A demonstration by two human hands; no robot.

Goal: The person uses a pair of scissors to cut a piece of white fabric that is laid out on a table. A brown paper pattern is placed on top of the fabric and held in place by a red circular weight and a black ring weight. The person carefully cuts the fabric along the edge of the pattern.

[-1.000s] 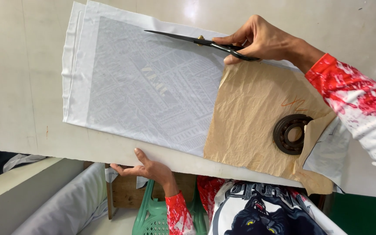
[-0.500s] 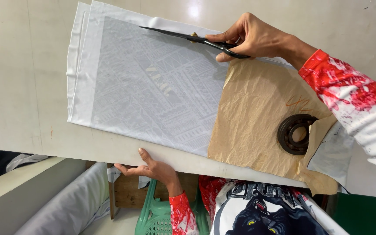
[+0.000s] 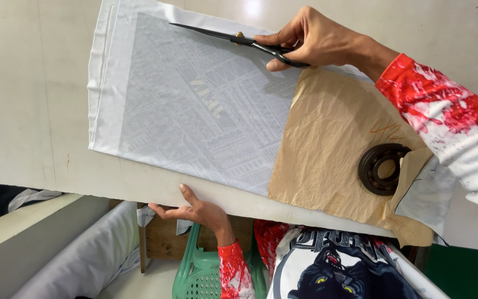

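Black scissors (image 3: 239, 40) in the right hand (image 3: 311, 41), fingers closed through the handles, blades part open over the far edge of the white patterned fabric (image 3: 195, 105) flat on the table (image 3: 17, 83). Fabric likely light, limp, prone to shifting; brown paper pattern (image 3: 327, 144) pinned by a metal bearing ring (image 3: 384, 169). Left hand (image 3: 197, 210) open, empty, against the table's near edge; handles mostly hidden.

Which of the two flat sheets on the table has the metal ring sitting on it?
The crumpled brown paper pattern, not the white patterned fabric. The black bearing ring rests near its right end, by the right hand with the scissors.
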